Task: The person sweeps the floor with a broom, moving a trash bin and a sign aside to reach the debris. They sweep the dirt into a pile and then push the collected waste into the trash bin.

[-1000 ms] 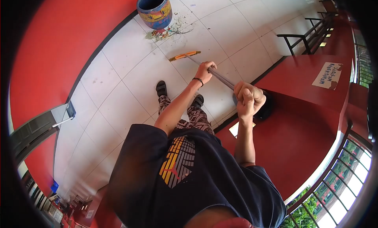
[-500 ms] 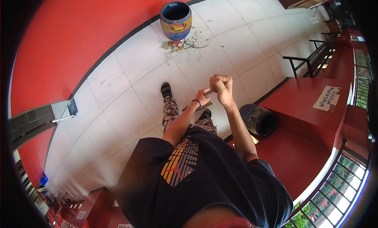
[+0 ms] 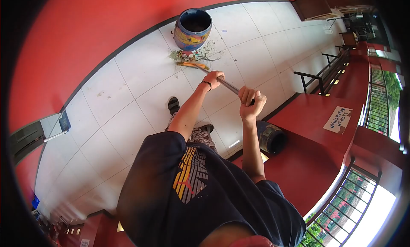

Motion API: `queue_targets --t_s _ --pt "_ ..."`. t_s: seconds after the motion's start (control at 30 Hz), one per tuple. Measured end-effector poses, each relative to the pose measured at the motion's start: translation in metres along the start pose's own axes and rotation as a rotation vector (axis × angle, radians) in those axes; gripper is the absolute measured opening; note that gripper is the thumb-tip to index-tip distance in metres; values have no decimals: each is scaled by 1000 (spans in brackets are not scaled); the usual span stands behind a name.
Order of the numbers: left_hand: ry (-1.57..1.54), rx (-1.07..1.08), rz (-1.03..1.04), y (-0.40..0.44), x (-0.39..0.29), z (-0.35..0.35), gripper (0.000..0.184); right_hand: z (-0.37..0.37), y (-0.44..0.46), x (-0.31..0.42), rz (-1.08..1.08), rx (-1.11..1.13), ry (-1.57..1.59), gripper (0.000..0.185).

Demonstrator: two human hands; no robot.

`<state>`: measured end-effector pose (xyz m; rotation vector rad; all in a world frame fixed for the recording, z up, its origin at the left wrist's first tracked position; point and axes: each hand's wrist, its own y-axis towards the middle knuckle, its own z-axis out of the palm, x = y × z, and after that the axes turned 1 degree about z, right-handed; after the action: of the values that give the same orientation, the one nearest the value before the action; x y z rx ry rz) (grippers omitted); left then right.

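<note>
My left hand point(image 3: 212, 79), with a dark bracelet at the wrist, is wrapped round the handle of a broom point(image 3: 228, 85) partway down. Higher up, my right hand point(image 3: 252, 103) grips the handle near its top end. The handle slants away from me to the orange-yellow broom head point(image 3: 193, 65), which is at the near side of a scattered heap of litter point(image 3: 190, 55). Just beyond the litter stands a painted blue, yellow and red bin point(image 3: 192, 38), upright with a dark opening.
A second dark bin point(image 3: 271, 137) is to the right, beside a red ledge point(image 3: 299, 119) bearing a paper sign point(image 3: 338, 120). A red wall point(image 3: 85, 38) curves along the left and far side. Black metal rails point(image 3: 314, 76) stand at the far right. White floor tiles point(image 3: 119, 102) lie underfoot.
Both hands have moved apart along the handle, the left reaching forward. The broom head, earlier near my feet, now reaches the edge of the litter. The view has shifted slightly.
</note>
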<state>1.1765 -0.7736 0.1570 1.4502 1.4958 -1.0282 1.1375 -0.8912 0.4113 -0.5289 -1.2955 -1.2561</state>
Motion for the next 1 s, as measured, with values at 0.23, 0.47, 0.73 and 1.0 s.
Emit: queue_targets --t_s 0.23,0.47,0.73,1.0 --pt "61 -381 221 -41 -33 -56 28 15 7 41 15 -42 55 50" --pt "136 -295 -285 -166 4 -92 13 50 10 2 255 216 288 44" --pt "413 -92 -1005 -258 122 -92 22 95 -46 -159 863 216 225 40" --pt "328 -487 -638 -138 148 -52 24 82 43 -122 654 60 5 38"
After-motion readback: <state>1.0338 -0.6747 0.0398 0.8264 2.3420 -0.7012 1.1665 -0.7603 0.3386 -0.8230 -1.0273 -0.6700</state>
